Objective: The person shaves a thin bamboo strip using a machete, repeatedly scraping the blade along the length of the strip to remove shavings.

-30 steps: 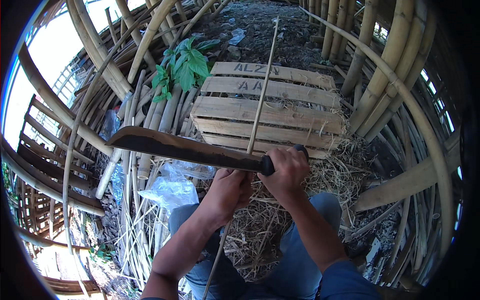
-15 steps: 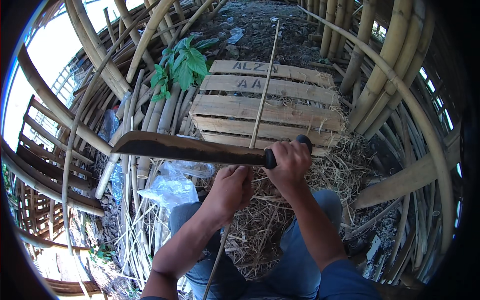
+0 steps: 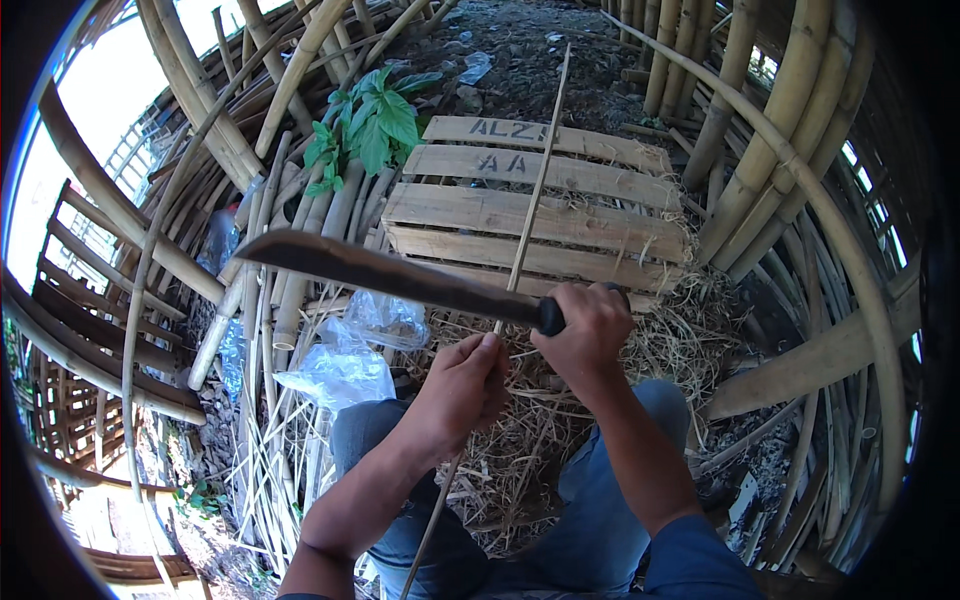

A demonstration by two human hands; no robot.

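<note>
My right hand (image 3: 588, 328) is closed round the black handle of a machete (image 3: 400, 278). Its long dark blade points left, with the tip raised, and crosses over a thin bamboo strip (image 3: 540, 170). That strip runs from between my knees up over the slatted wooden crate. My left hand (image 3: 467, 385) grips the strip just below the blade, thumb on top. Whether the blade touches the strip I cannot tell.
A slatted wooden crate (image 3: 540, 210) lies ahead, with bamboo shavings (image 3: 530, 440) heaped between my legs. Clear plastic bags (image 3: 345, 375) and split bamboo poles lie at left. A leafy green plant (image 3: 375, 125) grows beyond them. Thick bamboo poles (image 3: 770, 130) stand at right.
The machete's tip has swung up and the handle has shifted slightly right, so the blade now slants. My left hand keeps its hold on the strip, whose far end has moved slightly right.
</note>
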